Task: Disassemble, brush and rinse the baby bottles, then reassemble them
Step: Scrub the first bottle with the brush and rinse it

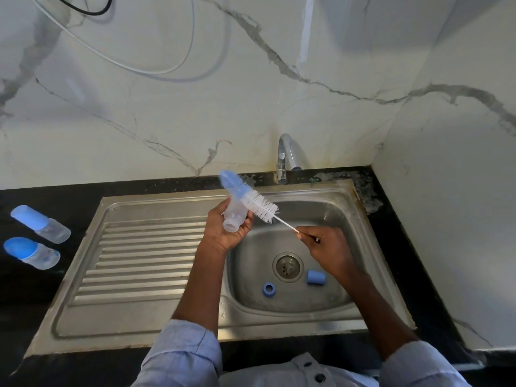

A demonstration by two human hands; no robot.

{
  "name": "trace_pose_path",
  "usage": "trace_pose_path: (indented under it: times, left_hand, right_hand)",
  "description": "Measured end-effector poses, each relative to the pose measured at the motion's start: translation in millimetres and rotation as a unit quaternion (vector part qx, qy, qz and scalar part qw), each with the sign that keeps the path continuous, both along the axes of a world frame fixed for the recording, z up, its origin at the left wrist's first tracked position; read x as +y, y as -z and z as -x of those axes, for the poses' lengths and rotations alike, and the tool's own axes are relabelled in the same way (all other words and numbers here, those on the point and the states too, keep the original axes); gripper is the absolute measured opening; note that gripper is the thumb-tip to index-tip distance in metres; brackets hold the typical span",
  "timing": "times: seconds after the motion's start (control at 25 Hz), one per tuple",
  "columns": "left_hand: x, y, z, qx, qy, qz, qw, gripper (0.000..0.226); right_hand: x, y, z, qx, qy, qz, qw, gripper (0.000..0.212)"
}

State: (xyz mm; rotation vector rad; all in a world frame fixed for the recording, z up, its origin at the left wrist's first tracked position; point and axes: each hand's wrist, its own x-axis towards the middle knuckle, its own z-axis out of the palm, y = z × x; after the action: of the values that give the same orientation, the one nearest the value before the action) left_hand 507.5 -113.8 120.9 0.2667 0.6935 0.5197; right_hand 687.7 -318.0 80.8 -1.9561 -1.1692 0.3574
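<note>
The left hand (229,230) was clamped around the bare bottle (234,216), a clear, smooth plastic cylinder held over the sink (301,196) with its threaded open neck tilted down toward the person. The right hand (326,248) pinched the thin white wire stem of the bottle brush (251,199), the grip closed near the stem's end. The bristle head, white and stiff with a soft blue tip, lay outside the bottle, crossing just above the left grip.

Risks, as judged: the stem was held far from the head, so the brush could flex or skid off the narrow neck on entry; the wall of the bottle looked slick, and a wet grip could let it drop into the steel basin. Below the right grip, a blue ring (268,289) and a blue cap (316,276) lay loose beside the open drain (287,267); running water could push them onto it.

Well to the left of both grips, two assembled bottles (42,238) with blue caps lay on their sides on the dark tabletop (33,289) and could roll.
</note>
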Motion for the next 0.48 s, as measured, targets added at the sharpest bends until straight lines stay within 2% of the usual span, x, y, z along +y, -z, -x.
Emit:
trace_pose_path:
  times: [0.08,0.2,0.36,0.48]
  left_hand:
    - [1,1,-2,0.003,-0.016,0.006,1.0,0.047]
    - [1,3,-3,0.03,-0.02,0.042,0.998,0.051]
    - [3,2,-1,0.018,-0.024,0.042,0.999,0.058]
    - [4,-1,-3,0.005,-0.043,0.034,0.998,0.054]
  right_hand:
    - [-1,2,1,-0.003,-0.005,0.003,1.0,0.018]
    - [0,2,1,-0.004,0.025,0.031,0.999,0.017]
    - [-6,4,-6,-0.015,0.011,-0.009,1.0,0.016]
    - [-12,8,1,-0.056,0.029,-0.031,0.998,0.019]
